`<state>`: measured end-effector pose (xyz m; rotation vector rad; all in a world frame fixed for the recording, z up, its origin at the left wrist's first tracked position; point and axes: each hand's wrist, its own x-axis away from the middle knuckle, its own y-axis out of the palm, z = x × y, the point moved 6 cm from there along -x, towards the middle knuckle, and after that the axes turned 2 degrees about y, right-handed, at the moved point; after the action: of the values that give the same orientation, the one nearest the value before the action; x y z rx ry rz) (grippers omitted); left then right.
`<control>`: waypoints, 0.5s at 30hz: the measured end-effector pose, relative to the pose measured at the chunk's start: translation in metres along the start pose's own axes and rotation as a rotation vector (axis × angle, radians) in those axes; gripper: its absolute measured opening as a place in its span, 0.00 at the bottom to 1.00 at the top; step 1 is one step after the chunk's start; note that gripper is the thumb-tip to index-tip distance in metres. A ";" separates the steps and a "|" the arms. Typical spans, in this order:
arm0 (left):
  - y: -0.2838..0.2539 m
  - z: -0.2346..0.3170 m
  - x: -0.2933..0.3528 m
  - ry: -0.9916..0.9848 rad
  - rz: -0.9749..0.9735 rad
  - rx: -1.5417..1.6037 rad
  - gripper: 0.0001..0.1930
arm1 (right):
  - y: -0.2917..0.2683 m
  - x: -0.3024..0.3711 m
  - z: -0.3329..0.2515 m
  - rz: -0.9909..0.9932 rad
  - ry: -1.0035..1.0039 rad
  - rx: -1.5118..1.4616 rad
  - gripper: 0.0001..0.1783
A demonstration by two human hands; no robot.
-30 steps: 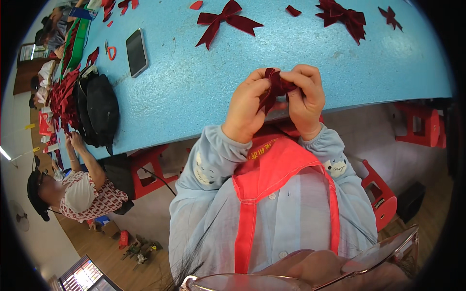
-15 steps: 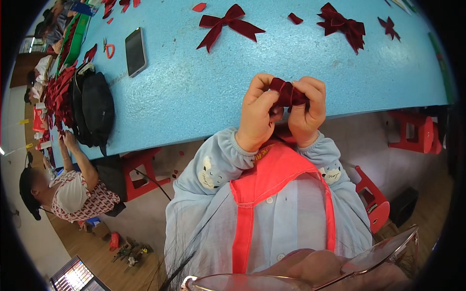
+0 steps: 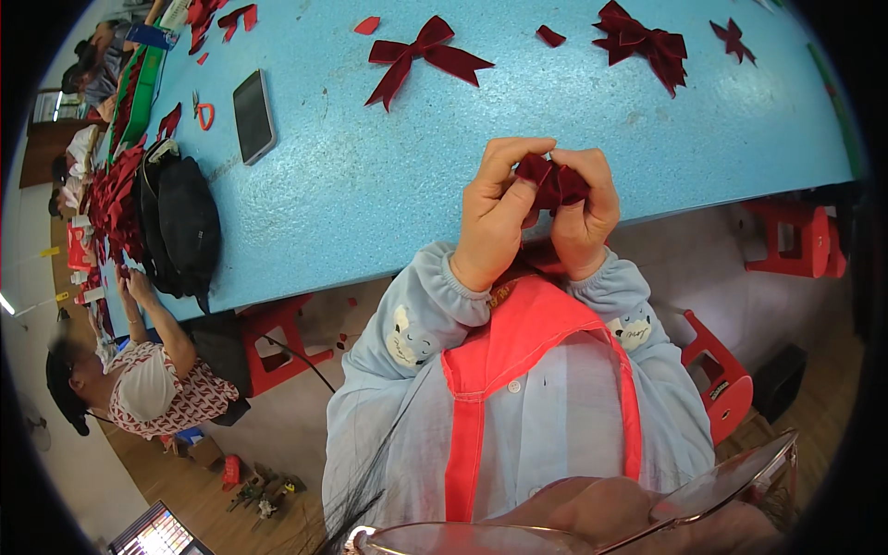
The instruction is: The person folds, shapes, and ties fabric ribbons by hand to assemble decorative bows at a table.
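Between my two hands, over the near edge of the blue table point(image 3: 351, 194), is a dark red velvet bow point(image 3: 553, 183). My left hand point(image 3: 495, 217) pinches its left side with thumb and fingers. On its right side, my right hand point(image 3: 589, 208) is closed around the loop. The underside of the bow is hidden by my fingers. Farther back on the table lie a finished-looking velvet bow with two tails point(image 3: 427, 57), a layered bow point(image 3: 645, 44), a small bow point(image 3: 733, 41) and a short velvet piece point(image 3: 550, 36).
At left on the table are a black phone point(image 3: 254, 117), orange-handled snips point(image 3: 204, 113), a black bag point(image 3: 180, 222) and a heap of red ribbon point(image 3: 116, 199). Another person point(image 3: 153, 370) works at the left edge. Red stools point(image 3: 717, 375) stand under and beside the table.
My fingers have shifted on the bow, with my left fingers now reaching over its top. The whole view has moved slightly, so table items appear a little lower or to the left.
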<state>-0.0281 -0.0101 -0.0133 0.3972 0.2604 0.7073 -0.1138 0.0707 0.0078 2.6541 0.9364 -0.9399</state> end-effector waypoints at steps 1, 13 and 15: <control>0.000 -0.001 0.000 0.040 -0.045 -0.052 0.15 | 0.001 0.000 0.001 -0.004 0.009 -0.019 0.10; 0.016 -0.018 0.005 -0.019 0.200 0.351 0.04 | -0.004 0.015 0.016 0.188 0.208 -0.122 0.09; 0.013 -0.021 0.004 -0.023 0.205 0.329 0.04 | -0.003 0.013 0.016 0.211 0.237 -0.124 0.09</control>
<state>-0.0405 0.0070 -0.0268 0.7526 0.3179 0.8629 -0.1160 0.0743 -0.0130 2.7295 0.7127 -0.5131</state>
